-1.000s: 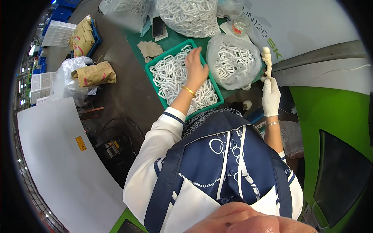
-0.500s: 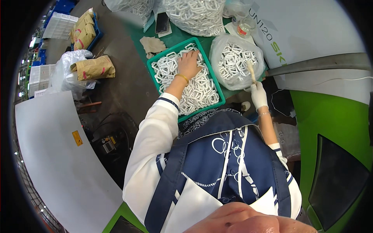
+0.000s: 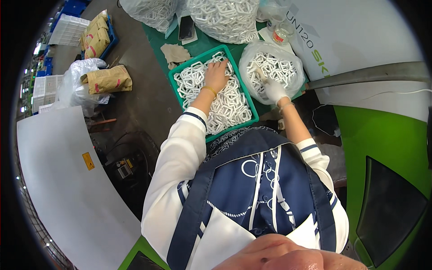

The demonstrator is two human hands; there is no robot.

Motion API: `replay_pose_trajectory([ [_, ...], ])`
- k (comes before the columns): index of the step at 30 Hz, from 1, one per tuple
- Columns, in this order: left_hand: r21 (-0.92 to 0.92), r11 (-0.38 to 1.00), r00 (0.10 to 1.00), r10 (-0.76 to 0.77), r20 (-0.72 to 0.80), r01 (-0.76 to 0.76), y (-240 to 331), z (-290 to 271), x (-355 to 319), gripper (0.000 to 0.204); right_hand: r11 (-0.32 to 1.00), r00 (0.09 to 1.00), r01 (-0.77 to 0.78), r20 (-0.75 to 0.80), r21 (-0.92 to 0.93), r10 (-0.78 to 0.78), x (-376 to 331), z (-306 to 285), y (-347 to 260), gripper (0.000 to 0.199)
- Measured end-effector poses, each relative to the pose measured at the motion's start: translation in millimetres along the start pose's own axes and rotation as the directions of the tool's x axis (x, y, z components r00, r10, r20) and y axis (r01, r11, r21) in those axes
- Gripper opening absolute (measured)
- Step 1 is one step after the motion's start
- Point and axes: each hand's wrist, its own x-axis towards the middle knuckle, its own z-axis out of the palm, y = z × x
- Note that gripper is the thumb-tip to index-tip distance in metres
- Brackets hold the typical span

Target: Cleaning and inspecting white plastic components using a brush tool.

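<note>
My bare left hand point(image 3: 217, 74), with a yellow bangle at the wrist, rests on the heap of white plastic links point(image 3: 229, 105) inside a green tray point(image 3: 255, 118). Its fingers are apart over the links, though their tips partly hide among them. To the right, my white-gloved right hand point(image 3: 273, 91) is closed at the near side of a clear plastic bag point(image 3: 294, 85) of similar white links point(image 3: 281, 67). From it a slim beige stick-like thing point(image 3: 259, 73) reaches over the links inside the bag; its exact kind is not clear.
Behind the tray lie a beige cloth point(image 3: 175, 54), a dark phone point(image 3: 186, 28) and larger full bags of links point(image 3: 222, 18). A clear jar point(image 3: 282, 33) stands at the back right. Right of the bag runs a metal bar point(image 3: 360, 77); brown paper sacks point(image 3: 110, 80) lie far left.
My right hand has moved left and slightly away from me, carrying the beige thing across the bag's opening. My left hand has shifted slightly within the tray, its fingers drawn closer together.
</note>
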Motion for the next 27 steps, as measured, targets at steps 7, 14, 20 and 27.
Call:
replay_pose_trajectory([
  [7,-0.181,0.984,0.995,-0.019,-0.095,0.001,-11,0,5,0.035,0.98,0.978,-0.171,-0.141,-0.105,0.155,-12,-42,75,0.039],
  [14,-0.254,0.967,0.977,-0.047,-0.206,-0.008,-21,3,-5,0.026,0.935,0.835,-0.323,-0.42,0.149,0.356,-66,-45,36,0.062],
  [20,-0.227,0.969,0.985,-0.129,-0.111,0.101,-28,-4,2,0.025,0.913,0.84,-0.352,-0.361,0.205,0.405,-58,-9,72,0.068],
  [27,-0.331,0.914,0.97,-0.241,0.026,0.236,-57,-38,16,0.025,0.926,0.824,-0.222,-0.449,0.306,0.346,-83,-15,74,0.048],
])
